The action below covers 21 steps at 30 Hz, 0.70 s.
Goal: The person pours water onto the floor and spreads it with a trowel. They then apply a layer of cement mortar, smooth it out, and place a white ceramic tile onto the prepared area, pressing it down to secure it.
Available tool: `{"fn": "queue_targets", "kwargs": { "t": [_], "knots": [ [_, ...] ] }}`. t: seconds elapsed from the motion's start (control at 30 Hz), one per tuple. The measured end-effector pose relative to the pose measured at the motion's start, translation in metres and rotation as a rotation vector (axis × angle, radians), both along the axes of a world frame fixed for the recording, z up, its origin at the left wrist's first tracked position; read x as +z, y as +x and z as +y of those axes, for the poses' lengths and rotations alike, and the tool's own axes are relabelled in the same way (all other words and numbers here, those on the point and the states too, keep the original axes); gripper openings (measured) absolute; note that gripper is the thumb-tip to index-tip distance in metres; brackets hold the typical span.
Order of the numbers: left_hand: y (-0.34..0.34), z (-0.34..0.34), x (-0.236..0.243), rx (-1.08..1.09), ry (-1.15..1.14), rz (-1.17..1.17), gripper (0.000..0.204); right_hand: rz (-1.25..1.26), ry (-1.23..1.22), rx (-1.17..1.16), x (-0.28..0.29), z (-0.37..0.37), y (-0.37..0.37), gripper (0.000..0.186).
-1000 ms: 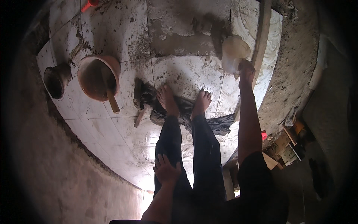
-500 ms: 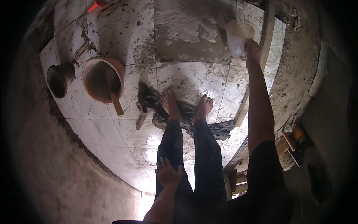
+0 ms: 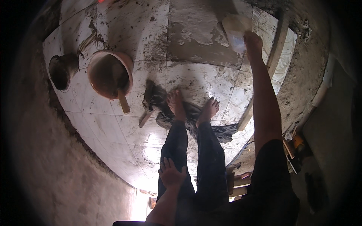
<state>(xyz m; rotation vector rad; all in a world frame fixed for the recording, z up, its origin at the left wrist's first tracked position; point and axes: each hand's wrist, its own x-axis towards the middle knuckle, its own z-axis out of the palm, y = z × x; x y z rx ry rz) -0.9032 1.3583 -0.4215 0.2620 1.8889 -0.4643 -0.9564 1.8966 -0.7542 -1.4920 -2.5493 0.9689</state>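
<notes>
My right hand (image 3: 253, 42) grips a translucent plastic jug (image 3: 236, 33) by its side, with the arm stretched far forward. The jug hangs over the right edge of a wet grey mortar patch (image 3: 200, 51) between pale floor tiles (image 3: 200, 79). What is inside the jug I cannot make out. My left hand (image 3: 172, 174) rests on my left thigh, fingers spread and holding nothing. Both my bare feet stand on a crumpled dark cloth (image 3: 222, 132) lying across the tiles.
An orange-brown bucket (image 3: 130, 71) with a wooden-handled tool (image 3: 123, 101) in it stands at the left. Beside it is a smaller dark bucket (image 3: 72, 67). A short stick (image 3: 145, 119) lies by the cloth. A long wooden batten (image 3: 278, 41) runs along the right edge of the tiles.
My right hand has moved the jug a little forward and left, and the jug is tilted more. My left hand stays on the thigh. The view has shifted slightly.
</notes>
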Motion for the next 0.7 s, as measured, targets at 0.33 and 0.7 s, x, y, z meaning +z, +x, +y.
{"fn": "queue_targets", "kwargs": {
  "t": [0.33,0.7],
  "knots": [
    [-0.004,-0.003,0.001,0.055,-0.023,-0.032,0.082,-0.102,0.278,0.438,0.017,-0.035,-0.076,0.015],
    [-0.006,-0.004,0.002,0.087,-0.001,-0.02,0.081,-0.053,0.369,0.619,0.039,-0.059,-0.142,0.009]
  ]
}}
